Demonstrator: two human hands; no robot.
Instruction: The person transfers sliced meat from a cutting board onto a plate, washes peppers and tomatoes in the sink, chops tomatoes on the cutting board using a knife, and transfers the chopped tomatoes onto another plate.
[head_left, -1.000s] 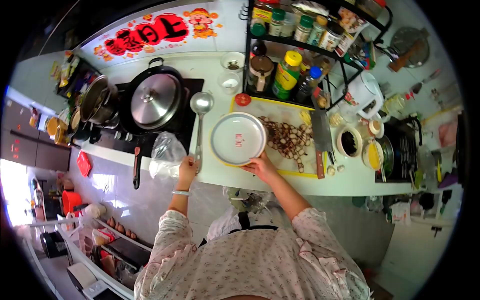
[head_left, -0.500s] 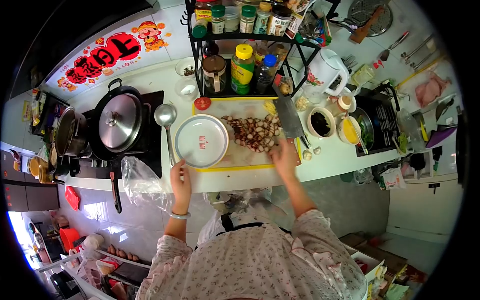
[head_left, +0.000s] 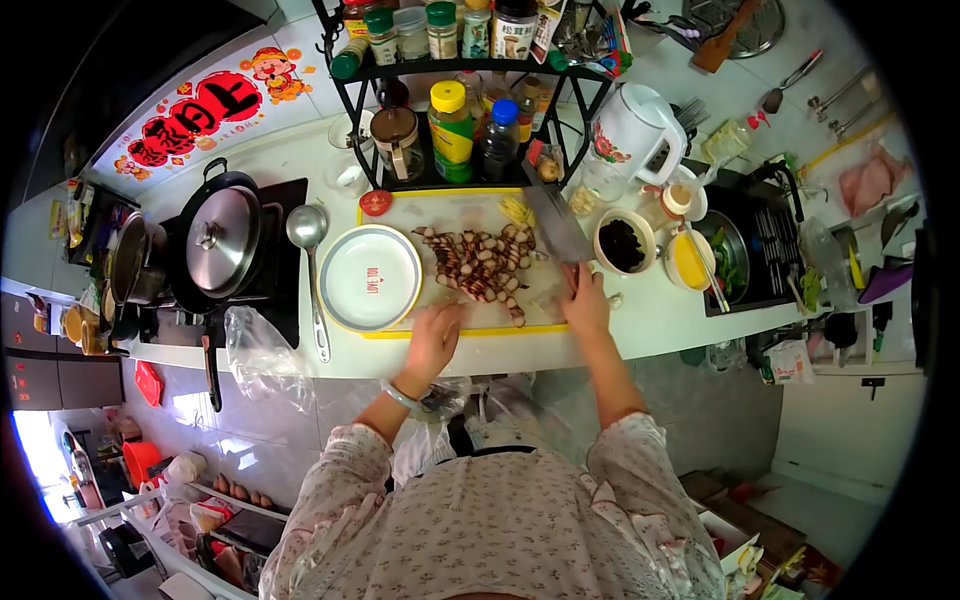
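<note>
My right hand is closed around the handle of a cleaver, whose broad blade lies along the right side of the cutting board. On the board is a pile of chopped pieces, pale with dark reddish-brown edges; I cannot tell what food they are. My left hand is at the board's front edge, fingers loosely bent, with nothing visible in them. To its left a white plate with a grey-blue rim overlaps the board. Shredded yellow pieces and a tomato half sit along the board's back.
A ladle lies left of the plate, beside a lidded wok on the stove. Right of the board stand a bowl of dark food and a bowl of yellow liquid. A black seasoning rack rises behind.
My left hand has moved right, from beside the plate to the board's front edge. My right hand has moved up onto the cleaver's handle and taken hold. The view has shifted slightly.
</note>
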